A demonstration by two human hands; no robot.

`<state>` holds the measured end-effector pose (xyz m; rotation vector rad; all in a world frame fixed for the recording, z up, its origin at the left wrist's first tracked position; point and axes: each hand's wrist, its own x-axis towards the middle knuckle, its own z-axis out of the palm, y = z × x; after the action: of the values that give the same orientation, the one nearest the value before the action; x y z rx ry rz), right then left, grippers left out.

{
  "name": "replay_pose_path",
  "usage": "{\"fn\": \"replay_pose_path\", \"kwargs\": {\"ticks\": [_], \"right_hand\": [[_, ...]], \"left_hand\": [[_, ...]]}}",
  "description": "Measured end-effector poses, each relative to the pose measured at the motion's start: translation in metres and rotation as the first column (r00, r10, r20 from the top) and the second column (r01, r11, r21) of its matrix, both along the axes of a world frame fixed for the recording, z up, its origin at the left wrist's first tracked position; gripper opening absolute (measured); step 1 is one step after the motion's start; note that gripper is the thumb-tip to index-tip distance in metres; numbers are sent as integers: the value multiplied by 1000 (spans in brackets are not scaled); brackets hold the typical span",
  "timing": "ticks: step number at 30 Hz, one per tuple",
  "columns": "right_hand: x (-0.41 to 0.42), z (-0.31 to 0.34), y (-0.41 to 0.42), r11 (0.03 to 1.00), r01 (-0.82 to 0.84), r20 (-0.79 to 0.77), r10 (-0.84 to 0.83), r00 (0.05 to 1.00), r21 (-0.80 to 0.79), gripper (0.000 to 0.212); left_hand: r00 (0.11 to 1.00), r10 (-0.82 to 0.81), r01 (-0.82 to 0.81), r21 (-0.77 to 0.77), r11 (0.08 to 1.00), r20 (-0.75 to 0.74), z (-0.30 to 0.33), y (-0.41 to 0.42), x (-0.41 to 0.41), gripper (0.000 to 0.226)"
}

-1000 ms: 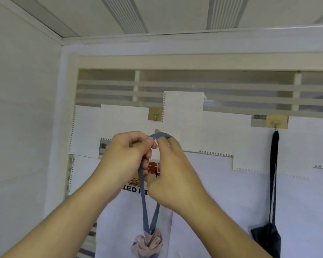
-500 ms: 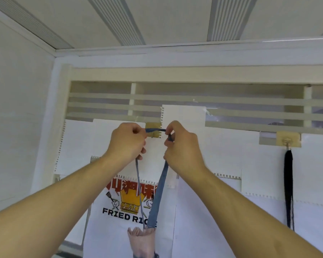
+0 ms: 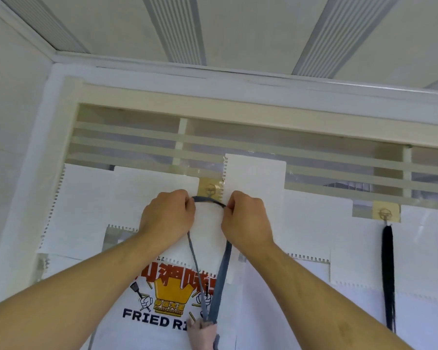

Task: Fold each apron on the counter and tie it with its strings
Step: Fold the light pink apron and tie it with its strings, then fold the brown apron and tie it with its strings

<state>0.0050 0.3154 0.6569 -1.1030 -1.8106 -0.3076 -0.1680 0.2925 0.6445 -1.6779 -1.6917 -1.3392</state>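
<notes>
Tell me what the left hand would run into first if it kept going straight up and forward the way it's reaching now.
Most likely the adhesive wall hook, just above and right of the left hand, which grips the grey strap loop along with the right hand. Depth is unclear; the white paper on the window could come first.

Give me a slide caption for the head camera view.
Both hands, left hand and right hand, stretch a grey-blue apron strap loop below a clear adhesive wall hook.
</notes>
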Motion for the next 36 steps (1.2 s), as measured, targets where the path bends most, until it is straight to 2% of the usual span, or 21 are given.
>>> {"fn": "replay_pose_path", "kwargs": {"ticks": [4,6,9,13,22,25,26,28,31,34,36], "right_hand": [[-3,-23,-11,998,35,214,-47,976,60,6],[-5,-30,-14,997,44,248,-57,967,58,5],[-7,-38,-12,998,60,195,-55,979,-20,14],[-8,-46,-10,997,35,151,-24,988,-71,16],[-1,-64,-14,995,11,244,13,970,-97,11],[0,-67,-20,994,-33,271,61,961,-104,5],[3,-74,-25,992,-42,278,73,958,-116,5],[10,-84,-34,990,-68,299,104,949,-126,12],[29,-120,-49,982,-107,268,145,952,-154,19],[63,-183,-65,968,-125,210,171,962,-217,20],[94,-241,-76,941,-120,164,178,970,-315,20]], "left_hand": [[985,-33,22,-69,997,-169,-23,-6,5,25],[981,-77,61,-96,994,-176,-31,-9,8,24],[985,-127,108,-148,983,-120,-41,-6,11,29],[981,-195,191,-178,965,-3,-49,-4,16,29],[949,-296,311,-161,937,106,-59,-2,20,20],[938,-303,323,-106,941,165,-62,-3,26,12],[943,-279,294,-62,954,183,-70,-7,31,23],[975,-189,175,120,977,120,-88,-11,36,48],[988,-128,147,259,955,-86,-122,-31,49,52],[933,-276,316,157,936,-228,-171,-49,71,44],[860,-454,474,36,880,-233,-217,-60,90,35]]}}
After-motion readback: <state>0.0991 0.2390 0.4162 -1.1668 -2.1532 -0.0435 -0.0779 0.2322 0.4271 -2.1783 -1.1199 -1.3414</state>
